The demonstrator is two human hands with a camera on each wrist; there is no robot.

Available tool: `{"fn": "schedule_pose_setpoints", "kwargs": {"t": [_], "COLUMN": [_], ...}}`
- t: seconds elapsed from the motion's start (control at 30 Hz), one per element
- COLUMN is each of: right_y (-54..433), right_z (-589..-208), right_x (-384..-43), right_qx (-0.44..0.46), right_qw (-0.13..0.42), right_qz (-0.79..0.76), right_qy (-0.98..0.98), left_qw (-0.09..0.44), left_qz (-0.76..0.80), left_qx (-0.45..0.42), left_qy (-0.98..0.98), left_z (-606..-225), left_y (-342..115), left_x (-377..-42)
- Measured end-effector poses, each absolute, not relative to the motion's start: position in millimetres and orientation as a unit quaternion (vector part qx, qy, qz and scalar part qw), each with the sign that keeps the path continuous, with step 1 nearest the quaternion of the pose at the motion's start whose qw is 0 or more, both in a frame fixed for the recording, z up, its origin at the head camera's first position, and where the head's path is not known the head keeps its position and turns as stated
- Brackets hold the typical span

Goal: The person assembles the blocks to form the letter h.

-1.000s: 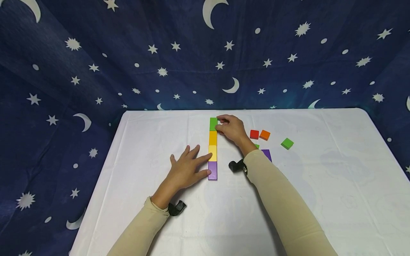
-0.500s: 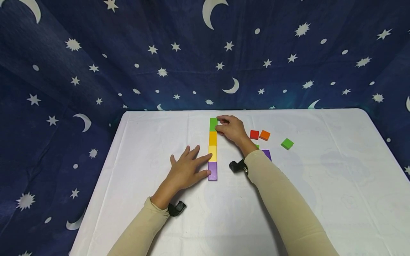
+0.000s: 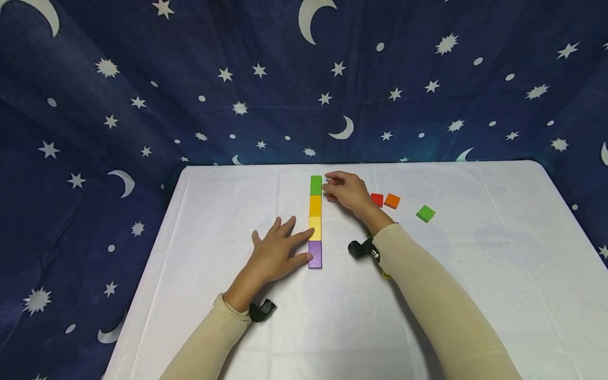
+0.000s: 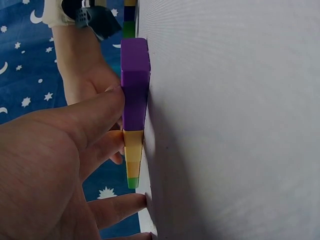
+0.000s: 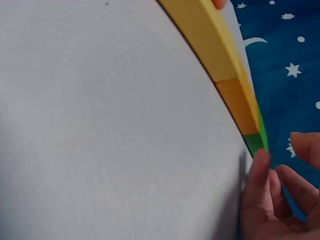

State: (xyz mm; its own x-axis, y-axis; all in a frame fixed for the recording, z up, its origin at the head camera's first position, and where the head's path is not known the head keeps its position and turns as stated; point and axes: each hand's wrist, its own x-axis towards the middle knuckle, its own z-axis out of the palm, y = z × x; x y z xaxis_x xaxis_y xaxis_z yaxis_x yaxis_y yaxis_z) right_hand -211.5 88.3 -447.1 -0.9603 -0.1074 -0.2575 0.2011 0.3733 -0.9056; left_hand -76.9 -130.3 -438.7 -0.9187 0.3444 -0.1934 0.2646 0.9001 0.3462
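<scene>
A straight row of blocks runs away from me on the white table: a purple block (image 3: 315, 248) nearest, then a pale yellow block (image 3: 317, 222), a deeper yellow block (image 3: 315, 205) and a green block (image 3: 315, 184) at the far end. My left hand (image 3: 273, 254) lies spread on the left of the row, its thumb at the purple block's edge and its index fingertip on the pale yellow block. Just right of the green block, my right hand (image 3: 352, 194) has loosely bent fingers with nothing between them; in the right wrist view its thumb and fingers are parted.
Right of the row lie a red block (image 3: 377, 199), an orange block (image 3: 391, 201) and a loose green block (image 3: 425, 213). A yellow piece (image 3: 387, 275) peeks out from under my right sleeve. The table's far edge (image 3: 266, 165) meets a blue starry curtain (image 3: 285, 79).
My right hand has let go of the far green block and shifted slightly right. The left hand and the row have stayed in place.
</scene>
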Motion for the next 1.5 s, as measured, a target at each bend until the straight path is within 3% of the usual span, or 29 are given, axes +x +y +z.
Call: {"fn": "schedule_pose_setpoints", "kwargs": {"t": [0.3,0.6,1.27,1.5], "right_y": [113,150,211,213], "right_z": [-421,-403,-424,-431], "right_x": [-204,-190,-140,-131], "right_qx": [-0.025,-0.086,-0.191,-0.166], "right_qw": [0.17,0.151,0.073,0.089], "right_qz": [-0.508,-0.423,-0.245,-0.223], "right_qy": [0.844,0.889,0.948,0.956], "left_qw": [0.123,0.123,0.126,0.127], "left_qz": [0.162,0.163,0.166,0.166], "left_qx": [0.158,0.159,0.159,0.158], "left_qy": [0.966,0.966,0.965,0.965], "left_z": [-437,-439,-440,-439], "left_y": [-133,-134,-132,-131], "left_x": [-76,-75,-76,-76]}}
